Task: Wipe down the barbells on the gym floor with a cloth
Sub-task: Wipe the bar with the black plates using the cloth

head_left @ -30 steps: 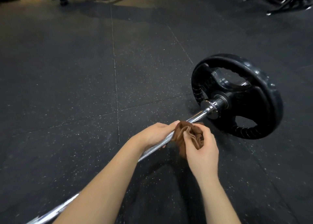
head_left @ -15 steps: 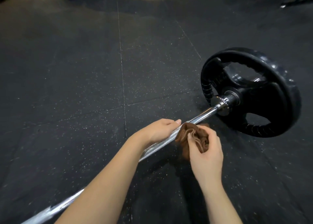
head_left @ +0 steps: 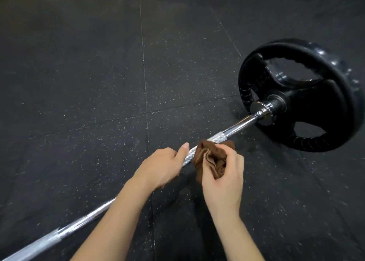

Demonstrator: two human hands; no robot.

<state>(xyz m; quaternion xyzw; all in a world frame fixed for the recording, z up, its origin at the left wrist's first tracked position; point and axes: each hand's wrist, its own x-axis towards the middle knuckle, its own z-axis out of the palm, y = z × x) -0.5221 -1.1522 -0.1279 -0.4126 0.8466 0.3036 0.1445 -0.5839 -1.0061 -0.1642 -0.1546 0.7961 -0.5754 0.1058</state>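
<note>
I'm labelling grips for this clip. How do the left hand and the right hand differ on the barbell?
The left hand grips the bare bar directly, thumb lying along the knurling; the right hand clutches a bunched brown cloth against it. The left hand sits farther from the black weight plate, the right hand nearer. Both are on the same bar, side by side.

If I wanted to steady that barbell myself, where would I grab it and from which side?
Probably the knurled stretch of the barbell, reached from above: the shaft lies low over the floor, and the left hand grips it that way.
</note>
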